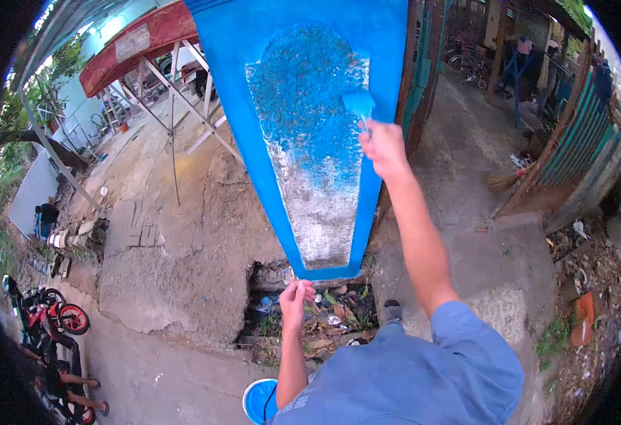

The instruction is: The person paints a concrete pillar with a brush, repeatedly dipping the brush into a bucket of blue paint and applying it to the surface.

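Pillar (307,152); littered pit (317,319) at foot, bucket (259,402) nearby.

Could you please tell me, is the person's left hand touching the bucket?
Apart. The head view shows the left hand well clear of the bucket, with ground visible between them.

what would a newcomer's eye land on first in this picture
Probably the bright blue pillar at upper middle, with its rough, partly blue panel. Next, the right hand holding a blue-coated paint tool at the panel's right side. The red motorcycle at lower left also stands out.
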`<state>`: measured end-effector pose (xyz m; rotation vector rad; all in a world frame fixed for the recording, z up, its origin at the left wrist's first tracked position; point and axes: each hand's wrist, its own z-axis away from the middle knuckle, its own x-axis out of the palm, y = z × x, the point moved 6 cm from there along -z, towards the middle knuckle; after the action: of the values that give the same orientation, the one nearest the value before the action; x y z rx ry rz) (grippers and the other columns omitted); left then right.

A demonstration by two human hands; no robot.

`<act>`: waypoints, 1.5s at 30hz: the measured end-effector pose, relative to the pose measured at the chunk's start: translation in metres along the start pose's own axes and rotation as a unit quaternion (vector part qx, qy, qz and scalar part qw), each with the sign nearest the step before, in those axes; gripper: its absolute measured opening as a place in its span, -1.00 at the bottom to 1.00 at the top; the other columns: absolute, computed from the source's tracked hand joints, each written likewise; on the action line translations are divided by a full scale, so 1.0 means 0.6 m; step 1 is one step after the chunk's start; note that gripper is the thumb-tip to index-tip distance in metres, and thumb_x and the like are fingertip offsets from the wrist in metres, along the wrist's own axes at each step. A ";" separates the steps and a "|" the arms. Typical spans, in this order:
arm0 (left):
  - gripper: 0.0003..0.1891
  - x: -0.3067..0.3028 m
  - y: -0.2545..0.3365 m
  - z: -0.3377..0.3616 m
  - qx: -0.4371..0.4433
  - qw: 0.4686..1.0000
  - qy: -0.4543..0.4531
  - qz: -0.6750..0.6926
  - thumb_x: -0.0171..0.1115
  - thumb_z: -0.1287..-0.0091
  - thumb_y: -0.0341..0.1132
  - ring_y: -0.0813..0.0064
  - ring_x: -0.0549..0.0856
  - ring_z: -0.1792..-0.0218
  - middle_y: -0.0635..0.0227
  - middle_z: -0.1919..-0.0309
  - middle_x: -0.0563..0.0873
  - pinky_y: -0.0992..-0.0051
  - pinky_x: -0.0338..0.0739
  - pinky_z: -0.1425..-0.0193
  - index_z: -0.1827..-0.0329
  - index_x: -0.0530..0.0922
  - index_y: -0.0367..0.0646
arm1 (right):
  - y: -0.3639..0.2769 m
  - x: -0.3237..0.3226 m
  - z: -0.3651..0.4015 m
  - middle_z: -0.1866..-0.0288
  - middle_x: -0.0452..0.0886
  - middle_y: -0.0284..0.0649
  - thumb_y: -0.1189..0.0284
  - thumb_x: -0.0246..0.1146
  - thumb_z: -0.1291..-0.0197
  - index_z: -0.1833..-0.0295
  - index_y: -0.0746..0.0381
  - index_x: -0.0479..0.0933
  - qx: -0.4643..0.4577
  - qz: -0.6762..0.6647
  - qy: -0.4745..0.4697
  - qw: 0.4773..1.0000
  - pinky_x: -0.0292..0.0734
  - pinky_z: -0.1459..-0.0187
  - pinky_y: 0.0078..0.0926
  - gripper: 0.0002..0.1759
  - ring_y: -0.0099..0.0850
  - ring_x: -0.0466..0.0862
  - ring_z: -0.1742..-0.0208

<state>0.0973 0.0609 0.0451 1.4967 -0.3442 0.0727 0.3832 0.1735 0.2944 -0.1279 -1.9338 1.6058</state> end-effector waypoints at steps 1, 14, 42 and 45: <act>-0.70 0.004 0.003 -0.002 0.010 1.000 -0.007 0.001 0.00 -0.36 -0.21 0.63 0.55 0.50 0.36 0.50 0.60 0.65 0.42 0.39 0.27 0.55 -0.30 | -0.022 0.008 0.004 0.64 0.40 -0.30 0.41 0.08 -0.18 0.22 0.40 0.45 -0.003 0.005 -0.007 1.000 0.06 0.77 -0.64 -0.77 -0.61 0.28 0.76; -0.72 0.017 -0.011 -0.006 0.000 1.000 -0.019 0.018 -0.03 -0.37 -0.25 0.64 0.56 0.50 0.35 0.50 0.61 0.65 0.43 0.39 0.26 0.54 -0.30 | 0.018 0.034 -0.010 0.61 0.36 -0.35 0.36 0.03 -0.24 0.17 0.37 0.42 0.036 0.029 -0.077 0.996 -0.03 0.80 -0.74 -0.74 -0.70 0.19 0.76; -0.71 -0.011 0.002 -0.008 0.006 1.000 0.009 0.001 0.01 -0.35 -0.22 0.63 0.55 0.52 0.37 0.50 0.61 0.65 0.42 0.41 0.27 0.55 -0.30 | -0.012 -0.029 -0.018 0.62 0.35 -0.39 0.32 0.04 -0.26 0.11 0.32 0.46 -0.035 0.000 -0.070 0.997 0.00 0.79 -0.81 -0.72 -0.73 0.21 0.75; -0.68 -0.007 0.000 -0.015 0.006 1.000 0.008 -0.017 -0.05 -0.38 -0.20 0.62 0.54 0.52 0.36 0.53 0.59 0.63 0.42 0.40 0.27 0.53 -0.31 | 0.083 -0.049 -0.004 0.62 0.36 -0.38 0.30 0.06 -0.25 0.19 0.28 0.47 0.020 -0.012 -0.031 0.999 0.02 0.81 -0.79 -0.75 -0.70 0.21 0.77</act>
<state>0.0946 0.0702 0.0439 1.5135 -0.3055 0.0596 0.3927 0.1754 0.2372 -0.0392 -1.9412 1.6492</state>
